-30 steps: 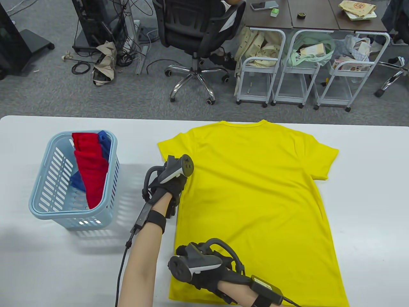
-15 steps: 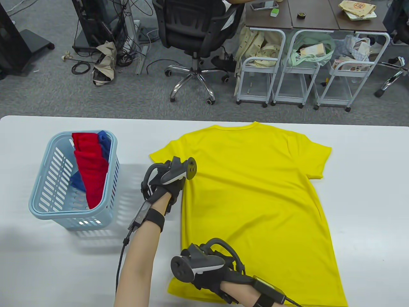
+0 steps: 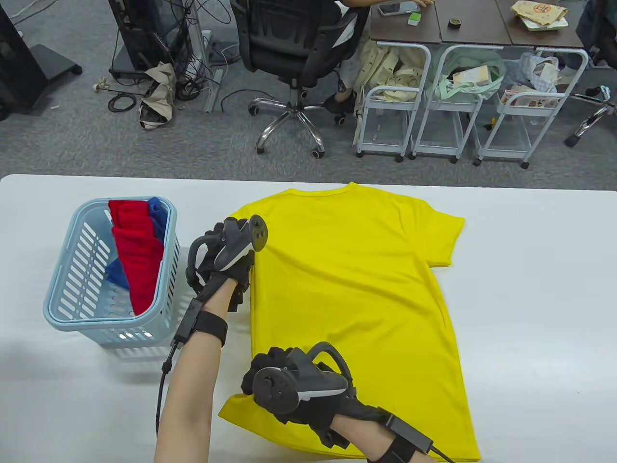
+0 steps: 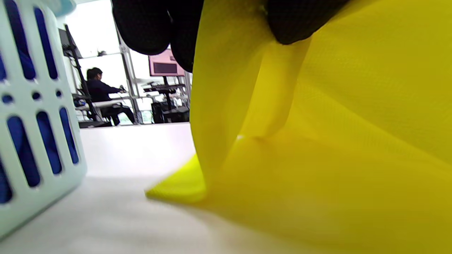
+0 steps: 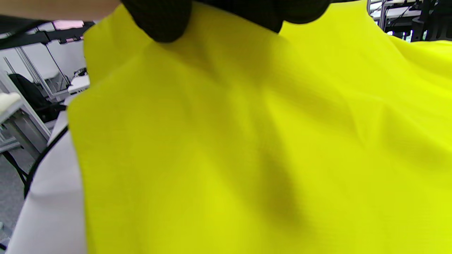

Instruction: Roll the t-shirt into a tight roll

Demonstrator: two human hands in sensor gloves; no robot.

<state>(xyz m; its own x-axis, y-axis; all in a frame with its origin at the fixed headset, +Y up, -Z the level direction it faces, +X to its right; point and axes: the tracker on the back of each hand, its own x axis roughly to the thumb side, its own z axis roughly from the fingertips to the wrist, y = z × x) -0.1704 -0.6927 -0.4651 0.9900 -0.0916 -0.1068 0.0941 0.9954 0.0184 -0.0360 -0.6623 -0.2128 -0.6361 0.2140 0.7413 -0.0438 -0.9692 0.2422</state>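
The white table (image 3: 530,289) is covered at its centre by the yellow t-shirt (image 3: 352,299), which has been dragged toward the table view's left since 0.5 s ago and now lies skewed, its collar nearer the light blue basket (image 3: 62,308) of red and blue cloth. The shirt's left edge near the sleeve is pinched by the left hand (image 3: 226,260), while the hem corner is gripped by the right hand (image 3: 294,390); both have been shifted left. Only in the left wrist view is the fabric seen lifted into a fold between black fingertips (image 4: 293,21). A distant seated person (image 4: 100,95) is also shown there.
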